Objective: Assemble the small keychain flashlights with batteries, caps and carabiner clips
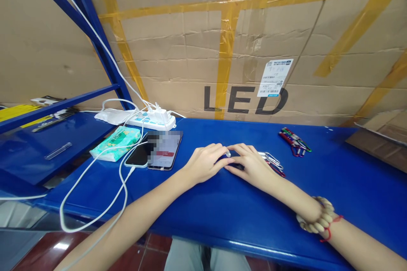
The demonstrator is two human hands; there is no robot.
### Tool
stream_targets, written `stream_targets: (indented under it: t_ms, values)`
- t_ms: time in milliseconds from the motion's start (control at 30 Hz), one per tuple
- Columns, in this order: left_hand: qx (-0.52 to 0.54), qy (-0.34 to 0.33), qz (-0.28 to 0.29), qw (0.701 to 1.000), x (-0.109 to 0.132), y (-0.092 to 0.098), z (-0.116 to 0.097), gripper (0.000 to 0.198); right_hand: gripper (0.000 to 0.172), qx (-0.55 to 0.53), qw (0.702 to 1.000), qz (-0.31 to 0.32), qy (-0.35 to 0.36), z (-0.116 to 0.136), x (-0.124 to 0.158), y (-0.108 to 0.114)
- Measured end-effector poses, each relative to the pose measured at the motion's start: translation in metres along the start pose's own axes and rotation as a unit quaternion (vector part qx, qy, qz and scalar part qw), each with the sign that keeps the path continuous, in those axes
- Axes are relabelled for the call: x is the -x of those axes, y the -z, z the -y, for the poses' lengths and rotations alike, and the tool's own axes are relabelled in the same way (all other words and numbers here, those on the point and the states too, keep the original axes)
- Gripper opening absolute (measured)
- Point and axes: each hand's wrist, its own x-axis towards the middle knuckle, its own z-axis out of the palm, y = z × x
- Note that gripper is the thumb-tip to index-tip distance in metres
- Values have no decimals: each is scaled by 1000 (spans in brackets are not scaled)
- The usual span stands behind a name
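My left hand [208, 161] and my right hand [251, 165] meet fingertip to fingertip just above the blue tabletop. Between them shows the end of a small silvery metal piece [228, 154]; the fingers of both hands close around it and hide most of its shape. Something dark lies partly covered under my right hand. Behind that hand, silver and red carabiners [274, 164] lie in a loose group, partly hidden by it. Farther right is a bunch of red, green and purple carabiners [294, 141].
On the left lie two phones [167, 152] [137, 152], a green tissue pack [116, 143] and a white power strip [152, 119]. A white charging cable [124, 186] loops across my left forearm. A large cardboard box [178, 59] stands behind the blue table [203, 220].
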Motion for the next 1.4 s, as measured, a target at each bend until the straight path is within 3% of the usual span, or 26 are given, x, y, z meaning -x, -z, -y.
stream_targets:
  t_ms: [200,433,667,800,967,1200,1400]
  values:
    - [-40,13,5,999,-1,3,0,33,11,-34,999,8,-40,-2,-2,2]
    - [-53,38,48,997,2,2,-1,33,11,-9,1000,24,-13,3,-3,6]
    - [-71,113,-45,990,1,4,-1,37,24,19,1000,1,-4,1,-2,4]
    - [-83,78,-60,992,1,5,1,37,18,20,1000,-6,18,1,-1,-2]
    - [-108,24,-40,993,2,0,2,37,16,35,998,-23,40,1,-1,-3]
    - [-123,4,-72,990,1,-6,7,38,13,72,995,-48,50,-4,-3,2]
    - [-120,-15,-66,991,1,-10,8,35,14,58,983,-171,44,3,-4,23]
